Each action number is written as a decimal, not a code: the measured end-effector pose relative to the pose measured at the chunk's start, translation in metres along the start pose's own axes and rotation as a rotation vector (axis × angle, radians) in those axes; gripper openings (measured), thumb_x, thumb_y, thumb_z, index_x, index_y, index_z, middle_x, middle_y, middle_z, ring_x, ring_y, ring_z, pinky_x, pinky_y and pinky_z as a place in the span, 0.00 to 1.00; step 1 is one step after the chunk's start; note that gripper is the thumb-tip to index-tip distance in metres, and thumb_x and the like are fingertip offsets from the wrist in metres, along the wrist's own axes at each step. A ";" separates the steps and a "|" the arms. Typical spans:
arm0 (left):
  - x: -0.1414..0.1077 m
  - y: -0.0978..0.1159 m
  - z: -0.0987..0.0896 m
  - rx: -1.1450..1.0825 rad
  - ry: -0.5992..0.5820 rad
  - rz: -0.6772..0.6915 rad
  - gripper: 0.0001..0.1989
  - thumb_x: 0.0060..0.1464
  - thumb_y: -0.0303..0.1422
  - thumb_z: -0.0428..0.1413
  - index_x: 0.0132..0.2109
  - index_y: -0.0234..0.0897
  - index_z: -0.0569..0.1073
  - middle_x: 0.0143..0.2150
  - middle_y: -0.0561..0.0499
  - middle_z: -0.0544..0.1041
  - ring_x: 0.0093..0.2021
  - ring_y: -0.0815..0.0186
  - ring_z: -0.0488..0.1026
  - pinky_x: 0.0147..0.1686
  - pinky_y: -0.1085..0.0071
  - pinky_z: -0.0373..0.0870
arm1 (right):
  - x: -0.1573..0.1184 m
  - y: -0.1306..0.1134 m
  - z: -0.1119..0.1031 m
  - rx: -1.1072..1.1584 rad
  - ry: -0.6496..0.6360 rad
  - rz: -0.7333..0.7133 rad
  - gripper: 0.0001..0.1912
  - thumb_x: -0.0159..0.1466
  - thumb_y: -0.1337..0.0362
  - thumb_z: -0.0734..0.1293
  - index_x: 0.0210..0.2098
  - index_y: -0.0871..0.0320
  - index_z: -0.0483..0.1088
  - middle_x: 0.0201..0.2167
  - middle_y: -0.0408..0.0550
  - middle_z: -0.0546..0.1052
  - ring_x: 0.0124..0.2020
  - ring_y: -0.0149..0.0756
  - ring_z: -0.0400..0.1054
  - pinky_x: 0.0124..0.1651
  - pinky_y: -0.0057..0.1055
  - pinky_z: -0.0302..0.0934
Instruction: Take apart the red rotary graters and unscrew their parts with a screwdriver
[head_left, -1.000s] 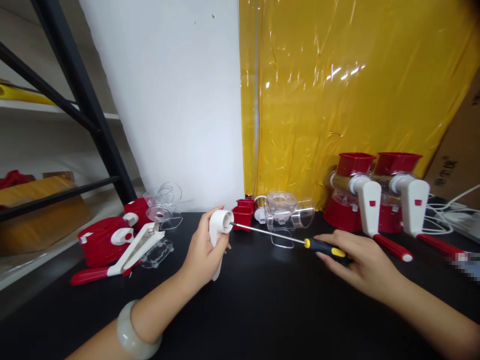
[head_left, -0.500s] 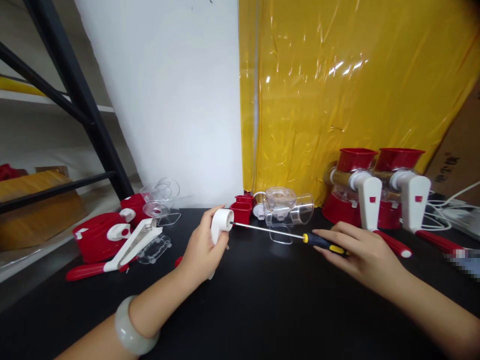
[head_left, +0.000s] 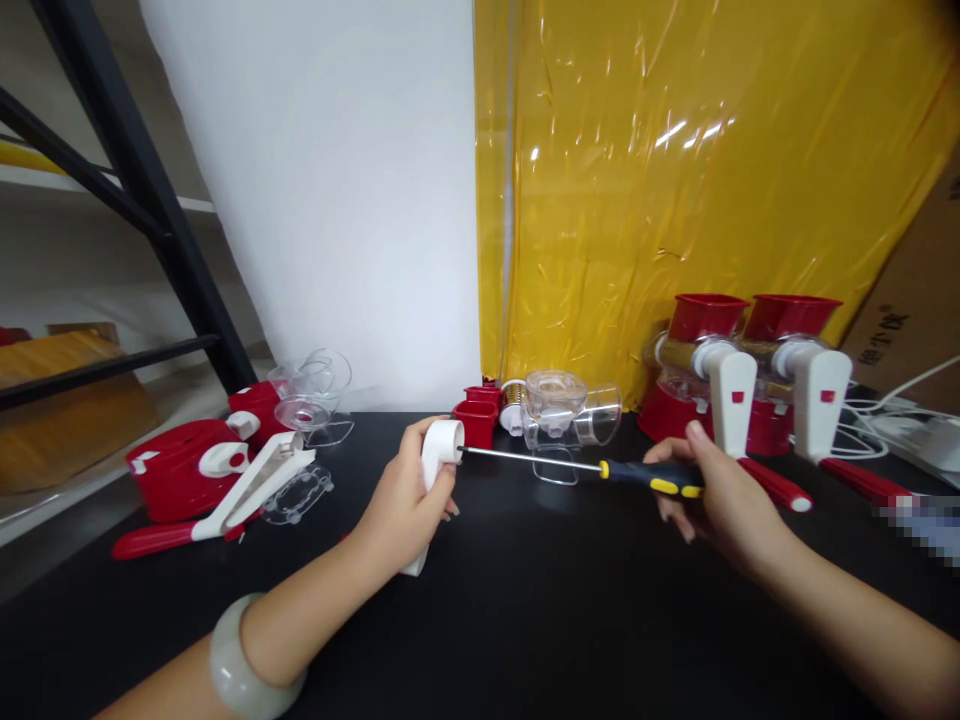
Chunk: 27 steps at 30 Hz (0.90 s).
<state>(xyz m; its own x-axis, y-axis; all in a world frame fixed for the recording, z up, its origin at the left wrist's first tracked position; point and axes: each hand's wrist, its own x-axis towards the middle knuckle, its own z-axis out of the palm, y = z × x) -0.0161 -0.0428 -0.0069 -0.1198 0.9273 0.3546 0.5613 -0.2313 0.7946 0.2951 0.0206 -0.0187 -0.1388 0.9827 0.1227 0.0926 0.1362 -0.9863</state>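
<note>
My left hand (head_left: 412, 490) is closed round a white plastic crank arm (head_left: 433, 455), its round socket turned to the right. A screwdriver (head_left: 652, 478) with a dark blue and yellow handle lies almost level, its shaft tip inside that socket. At the handle's rear end my right hand (head_left: 720, 505) holds the screwdriver loosely, thumb raised above it and fingers curled beneath. The tip itself is hidden in the socket. Behind the shaft sit a clear plastic housing (head_left: 555, 405) and small red trays (head_left: 476, 420).
Two assembled red and white rotary graters (head_left: 731, 390) stand at the right, beside white cables (head_left: 874, 435). On the left are a red base (head_left: 180, 470), a white and red crank handle (head_left: 244, 495) and clear parts (head_left: 311, 400). A black metal frame (head_left: 161, 220) rises at far left.
My right hand has shifted its grip on the screwdriver: the thumb has lifted and the handle has rolled, showing more yellow. The tip stays in the socket. The view has shifted slightly.
</note>
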 end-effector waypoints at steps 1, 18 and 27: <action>-0.001 0.001 0.001 -0.035 0.003 -0.021 0.22 0.59 0.35 0.50 0.59 0.40 0.57 0.34 0.53 0.74 0.22 0.66 0.74 0.25 0.68 0.73 | 0.000 0.000 -0.001 -0.069 -0.010 0.019 0.29 0.64 0.38 0.54 0.27 0.56 0.67 0.11 0.41 0.64 0.09 0.29 0.53 0.12 0.26 0.44; 0.007 0.000 0.000 -0.390 -0.202 -0.325 0.13 0.53 0.33 0.52 0.45 0.41 0.58 0.34 0.58 0.68 0.14 0.74 0.65 0.13 0.74 0.65 | -0.006 -0.010 -0.021 -0.617 0.067 -0.865 0.05 0.64 0.61 0.66 0.34 0.54 0.73 0.29 0.47 0.78 0.31 0.37 0.73 0.36 0.31 0.67; 0.007 -0.004 0.007 -0.337 -0.110 -0.367 0.17 0.51 0.33 0.53 0.48 0.41 0.58 0.28 0.59 0.66 0.16 0.74 0.63 0.14 0.77 0.64 | -0.003 -0.007 -0.007 -0.244 0.028 -0.384 0.17 0.65 0.47 0.62 0.41 0.55 0.69 0.26 0.45 0.75 0.23 0.34 0.71 0.27 0.30 0.66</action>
<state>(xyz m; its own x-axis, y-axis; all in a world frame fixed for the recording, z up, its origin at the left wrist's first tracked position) -0.0135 -0.0336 -0.0108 -0.1619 0.9866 -0.0174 0.2011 0.0503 0.9783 0.3022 0.0178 -0.0116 -0.1823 0.8578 0.4806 0.2692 0.5137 -0.8147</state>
